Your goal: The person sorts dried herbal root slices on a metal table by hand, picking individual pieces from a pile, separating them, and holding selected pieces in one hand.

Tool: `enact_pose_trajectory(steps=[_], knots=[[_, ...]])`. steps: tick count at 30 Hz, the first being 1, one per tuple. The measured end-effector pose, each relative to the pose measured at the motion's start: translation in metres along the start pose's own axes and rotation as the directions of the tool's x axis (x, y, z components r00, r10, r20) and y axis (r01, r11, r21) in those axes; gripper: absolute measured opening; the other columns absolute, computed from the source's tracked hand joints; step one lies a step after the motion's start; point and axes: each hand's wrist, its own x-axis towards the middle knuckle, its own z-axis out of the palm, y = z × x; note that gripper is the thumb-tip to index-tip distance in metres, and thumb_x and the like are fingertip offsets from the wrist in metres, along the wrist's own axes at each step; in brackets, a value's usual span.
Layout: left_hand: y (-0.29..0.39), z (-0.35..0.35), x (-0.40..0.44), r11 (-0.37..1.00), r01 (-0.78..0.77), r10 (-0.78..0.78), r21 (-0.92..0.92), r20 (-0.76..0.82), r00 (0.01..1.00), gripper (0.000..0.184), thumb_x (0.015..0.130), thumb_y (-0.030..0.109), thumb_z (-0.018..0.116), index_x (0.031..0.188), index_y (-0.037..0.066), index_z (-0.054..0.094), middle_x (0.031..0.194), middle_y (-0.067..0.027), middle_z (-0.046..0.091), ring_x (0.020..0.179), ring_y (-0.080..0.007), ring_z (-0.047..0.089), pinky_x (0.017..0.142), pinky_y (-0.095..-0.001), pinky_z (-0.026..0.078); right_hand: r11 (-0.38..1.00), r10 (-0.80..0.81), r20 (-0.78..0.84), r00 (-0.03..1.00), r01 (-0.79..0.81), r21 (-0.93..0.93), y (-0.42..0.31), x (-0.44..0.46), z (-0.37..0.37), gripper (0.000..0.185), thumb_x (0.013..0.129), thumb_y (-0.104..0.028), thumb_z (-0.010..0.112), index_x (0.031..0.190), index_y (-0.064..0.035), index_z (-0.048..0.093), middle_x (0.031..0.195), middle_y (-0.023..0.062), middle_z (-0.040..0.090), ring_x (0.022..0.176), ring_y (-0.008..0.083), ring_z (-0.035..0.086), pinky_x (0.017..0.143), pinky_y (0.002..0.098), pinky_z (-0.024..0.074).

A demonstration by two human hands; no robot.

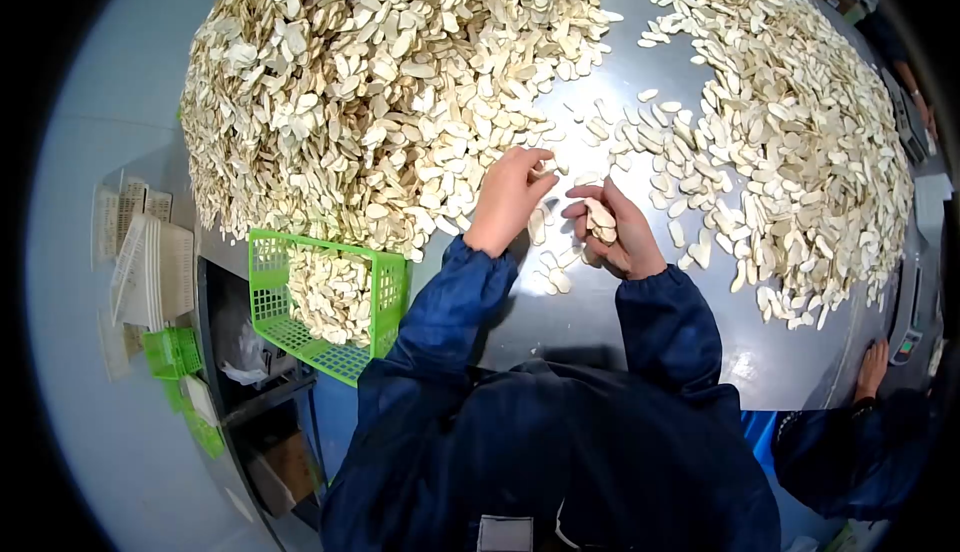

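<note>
Pale dried slices form a large heap [350, 82] at the left of the metal table [530, 327] and another heap [800, 152] at the right. My left hand [510, 197] is beside the left heap, its thumb and fingertips closed round a slice that shows only in part. A few slices [600, 220] rest in my right hand [620, 232], its fingers curled round them. Loose slices [556, 274] lie on the metal between and below my hands.
A green basket [390, 297] with slices in it sits at the table's left edge. White baskets [160, 272] and a smaller green one [172, 352] are stacked further left. At the right, another person's hand [872, 370] rests near a scale [908, 322].
</note>
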Motion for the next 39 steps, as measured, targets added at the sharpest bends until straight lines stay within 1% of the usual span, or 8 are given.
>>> enact_pose_trajectory(steps=[2, 4, 10, 14, 19, 23, 33, 39], knots=[[-0.021, 0.004, 0.003, 0.94, -0.038, 0.028, 0.338, 0.036, 0.999, 0.018, 0.077, 0.012, 0.069, 0.091, 0.002, 0.062, 0.085, -0.012, 0.056, 0.075, -0.0269, 0.059, 0.067, -0.0347, 0.047, 0.992, -0.083, -0.041, 0.996, 0.078, -0.104, -0.003, -0.001, -0.006, 0.029, 0.098, -0.024, 0.046, 0.101, 0.0024, 0.057, 0.078, 0.01, 0.062, 0.053, 0.0103, 0.055, 0.034, 0.0187, 0.0319], [-0.027, 0.003, 0.001, 0.91, -0.086, 0.085, 0.406, 0.02, 0.996, 0.015, 0.077, 0.012, 0.069, 0.085, 0.002, 0.061, 0.08, -0.0108, 0.057, 0.069, -0.0248, 0.057, 0.063, -0.034, 0.046, 0.989, -0.126, -0.007, 0.992, 0.125, -0.073, -0.007, 0.0, -0.018, 0.023, 0.096, -0.02, 0.051, 0.097, 0.0023, 0.058, 0.076, 0.0085, 0.062, 0.049, 0.0094, 0.052, 0.033, 0.018, 0.0317], [-0.014, -0.008, -0.019, 0.959, 0.251, -0.189, -0.133, 0.361, 0.913, 0.012, 0.078, 0.01, 0.068, 0.079, 0.001, 0.061, 0.068, -0.009, 0.055, 0.061, -0.0198, 0.055, 0.056, -0.0303, 0.043, 0.977, -0.212, -0.052, 0.976, 0.213, 0.02, -0.014, 0.003, -0.026, 0.018, 0.094, -0.014, 0.054, 0.095, 0.0026, 0.058, 0.076, 0.0063, 0.061, 0.049, 0.0083, 0.052, 0.034, 0.0168, 0.0332], [-0.018, 0.009, 0.0, 0.966, 0.153, -0.151, 0.206, -0.023, 0.988, 0.017, 0.079, 0.02, 0.067, 0.08, 0.003, 0.062, 0.078, -0.0112, 0.059, 0.073, -0.0295, 0.059, 0.065, -0.0394, 0.046, 0.979, -0.202, -0.038, 0.979, 0.201, -0.018, -0.014, 0.003, -0.025, 0.018, 0.094, -0.015, 0.054, 0.096, 0.0026, 0.058, 0.077, 0.0059, 0.06, 0.052, 0.0079, 0.053, 0.034, 0.0163, 0.0329], [-0.01, 0.017, 0.007, 0.958, 0.175, -0.199, 0.228, 0.088, 0.976, 0.017, 0.079, 0.019, 0.067, 0.079, 0.003, 0.061, 0.077, -0.0117, 0.058, 0.072, -0.0295, 0.059, 0.063, -0.0388, 0.046, 0.977, -0.208, -0.057, 0.976, 0.205, -0.05, -0.014, 0.002, -0.025, 0.018, 0.094, -0.015, 0.055, 0.096, 0.0024, 0.058, 0.076, 0.005, 0.06, 0.052, 0.0076, 0.054, 0.034, 0.016, 0.0335], [0.008, 0.004, -0.005, 0.984, 0.174, -0.168, -0.028, 0.139, 0.976, 0.019, 0.077, 0.016, 0.07, 0.084, 0.002, 0.06, 0.072, -0.0112, 0.058, 0.065, -0.0263, 0.058, 0.058, -0.0348, 0.044, 0.971, -0.235, -0.07, 0.97, 0.231, -0.057, -0.013, 0.006, -0.028, 0.018, 0.094, -0.015, 0.056, 0.096, 0.0018, 0.058, 0.076, 0.0047, 0.059, 0.052, 0.0077, 0.053, 0.036, 0.0172, 0.0343], [-0.042, -0.07, -0.118, 0.899, 0.425, -0.421, 0.101, -0.063, 0.905, 0.039, 0.075, 0.009, 0.071, 0.11, 0.0, 0.057, 0.076, -0.01, 0.057, 0.066, -0.0196, 0.057, 0.06, -0.0311, 0.048, 0.922, -0.376, -0.109, 0.92, 0.383, 0.053, -0.028, -0.007, -0.036, 0.02, 0.096, -0.016, 0.05, 0.101, 0.0018, 0.056, 0.08, 0.0056, 0.058, 0.05, 0.0083, 0.049, 0.034, 0.0177, 0.0296], [-0.047, -0.038, -0.132, 0.914, 0.405, -0.405, -0.012, 0.03, 0.914, 0.049, 0.075, 0.008, 0.07, 0.12, 0.0, 0.054, 0.087, -0.0133, 0.057, 0.07, -0.0223, 0.058, 0.064, -0.032, 0.048, 0.974, -0.04, -0.055, 0.998, 0.026, -0.225, -0.005, -0.038, 0.01, 0.027, 0.09, -0.008, 0.049, 0.115, 0.0014, 0.053, 0.065, 0.0053, 0.057, 0.036, 0.0092, 0.042, 0.033, 0.0209, 0.0315]])
